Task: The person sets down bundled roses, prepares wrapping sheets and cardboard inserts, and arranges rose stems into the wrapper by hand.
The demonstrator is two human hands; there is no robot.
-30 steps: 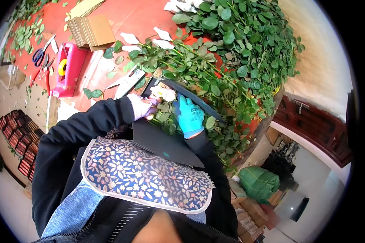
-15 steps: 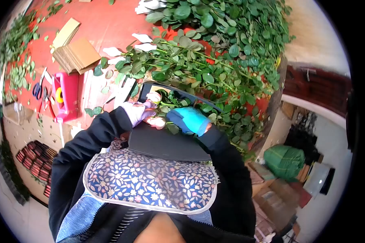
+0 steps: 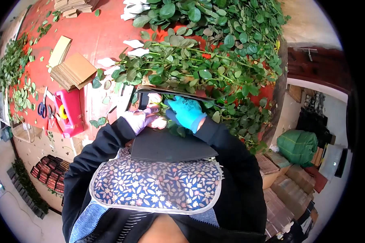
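My left hand [image 3: 140, 120], in a thin lavender glove, is closed round the heads of pale pink roses; one rose [image 3: 158, 123] shows below the fingers and another rose [image 3: 154, 98] above them. Close beside it, my right hand [image 3: 186, 111], in a bright blue coated glove, closes over the leafy stems just behind the heads, its fingertips partly hidden. Under both hands a black board [image 3: 172, 146] lies against the floral apron [image 3: 158, 182]. Beyond them a second dark panel edge [image 3: 178, 93] stands along the stems.
Leafy rose stems [image 3: 190, 60] cover the table's right side, several with white-wrapped heads [image 3: 138, 52]. On the red tabletop [image 3: 105, 36] stand folded cardboard pieces [image 3: 74, 71], a pink tape dispenser [image 3: 71, 111], scissors [image 3: 42, 108] and red-handled pliers [image 3: 52, 119]. Cardboard boxes [image 3: 288, 194] and a green sack [image 3: 298, 146] sit at right.
My right hand has shifted a little up and over the stems, turning its back more to view. The left stays at the rose heads. The whole view has shifted slightly.
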